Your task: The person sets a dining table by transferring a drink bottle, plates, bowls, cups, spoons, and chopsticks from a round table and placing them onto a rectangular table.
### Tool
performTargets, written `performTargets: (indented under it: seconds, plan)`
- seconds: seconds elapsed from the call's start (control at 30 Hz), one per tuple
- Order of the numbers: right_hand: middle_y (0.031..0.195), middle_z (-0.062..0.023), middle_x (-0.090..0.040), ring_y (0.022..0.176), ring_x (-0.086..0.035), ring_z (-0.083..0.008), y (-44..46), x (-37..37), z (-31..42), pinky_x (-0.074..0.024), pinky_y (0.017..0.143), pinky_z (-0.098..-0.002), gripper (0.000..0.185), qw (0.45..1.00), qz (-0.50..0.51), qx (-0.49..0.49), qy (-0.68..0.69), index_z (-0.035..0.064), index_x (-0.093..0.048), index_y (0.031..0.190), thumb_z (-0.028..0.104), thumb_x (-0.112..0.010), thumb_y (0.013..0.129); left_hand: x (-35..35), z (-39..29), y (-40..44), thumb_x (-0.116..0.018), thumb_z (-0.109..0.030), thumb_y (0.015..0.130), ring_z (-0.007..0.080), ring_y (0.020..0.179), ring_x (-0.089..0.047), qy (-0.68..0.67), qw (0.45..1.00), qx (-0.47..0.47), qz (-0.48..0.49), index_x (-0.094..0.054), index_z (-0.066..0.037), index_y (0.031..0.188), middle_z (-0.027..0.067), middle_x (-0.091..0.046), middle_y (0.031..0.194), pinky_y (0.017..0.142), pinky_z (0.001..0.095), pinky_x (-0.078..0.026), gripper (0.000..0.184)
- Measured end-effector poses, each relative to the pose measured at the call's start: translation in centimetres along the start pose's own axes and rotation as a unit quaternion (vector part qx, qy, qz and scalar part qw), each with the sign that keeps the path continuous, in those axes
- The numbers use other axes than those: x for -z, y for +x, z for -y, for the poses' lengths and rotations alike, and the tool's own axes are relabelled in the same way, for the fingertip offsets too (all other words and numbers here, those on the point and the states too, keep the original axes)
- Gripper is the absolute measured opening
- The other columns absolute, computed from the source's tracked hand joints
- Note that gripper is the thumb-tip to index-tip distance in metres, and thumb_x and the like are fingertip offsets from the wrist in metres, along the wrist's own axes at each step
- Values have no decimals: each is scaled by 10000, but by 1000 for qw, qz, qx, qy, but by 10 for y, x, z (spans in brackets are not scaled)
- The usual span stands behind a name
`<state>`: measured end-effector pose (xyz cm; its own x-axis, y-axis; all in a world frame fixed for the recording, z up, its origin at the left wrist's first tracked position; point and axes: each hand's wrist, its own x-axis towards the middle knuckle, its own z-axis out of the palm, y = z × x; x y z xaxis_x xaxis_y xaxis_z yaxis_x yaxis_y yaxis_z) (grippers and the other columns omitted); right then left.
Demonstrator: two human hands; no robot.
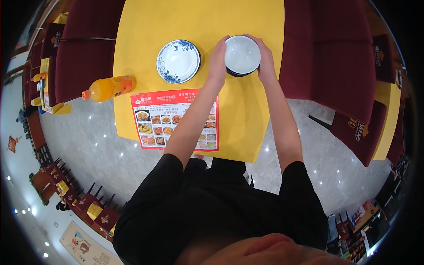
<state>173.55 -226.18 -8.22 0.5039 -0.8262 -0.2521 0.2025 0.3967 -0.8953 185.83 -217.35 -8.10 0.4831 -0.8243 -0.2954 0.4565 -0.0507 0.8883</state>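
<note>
Both my hands are around a stack of white bowls with dark outsides, over the yellow-covered table. My left hand presses against the left side of the stack, and my right hand against the right side. The top bowl is white inside and holds nothing visible. Lower rims show only at the near edge, so how many bowls there are is hidden. Left of my left hand lie white plates with blue flowers, seemingly stacked. Under my left forearm is a red-bordered menu sheet with food pictures.
An orange drink bottle lies or leans at the table's left edge. The yellow tablecloth hangs over the near edge. Maroon-covered chairs line the left side, with more chairs along the right. Grey tiled floor surrounds the table.
</note>
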Motion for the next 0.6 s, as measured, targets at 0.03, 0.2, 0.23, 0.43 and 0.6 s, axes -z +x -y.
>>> performTargets:
  seconds: [0.03,0.2,0.23,0.43,0.6]
  plan:
    - [1175,-127,-638,1099,-587,-210,-2,0,-2,-423,971,-310,457,1000,5,25,-19,-39,-596,1217,316,-431,981,-1,2,-1,-405,-365,1006,190,1205,-484,37,999,-30,16,-482,-19,1330,116,-543,1278,1035,309,-352,480]
    - [1183,-153,-614,1118,-574,-234,-5,0,-7,-426,975,-323,458,999,11,40,-20,-57,-566,1220,247,-453,896,-3,2,-4,-469,-275,983,184,1166,-500,23,999,-29,16,-496,-22,1298,104,-555,1231,1008,298,-376,404]
    - [1180,-157,-614,1115,-575,-241,-6,0,-7,-427,971,-321,465,999,10,47,-19,-62,-566,1214,232,-466,867,-3,2,-6,-481,-261,978,182,1154,-505,19,999,-34,13,-501,-24,1289,104,-559,1223,1000,295,-383,391]
    - [1187,-152,-611,1123,-570,-231,-5,5,-8,-416,984,-313,470,997,32,57,-42,-60,-561,1227,202,-473,847,-3,2,-6,-490,-249,983,172,1134,-510,36,998,-50,8,-506,-24,1276,96,-567,1202,987,289,-389,370]
    - [1190,-132,-615,1121,-569,-209,-4,6,-8,-415,985,-302,433,997,40,61,-38,-58,-569,1225,152,-469,860,-3,5,-4,-497,-253,983,170,1139,-507,47,997,-68,5,-504,-18,1279,99,-565,1209,993,288,-382,378]
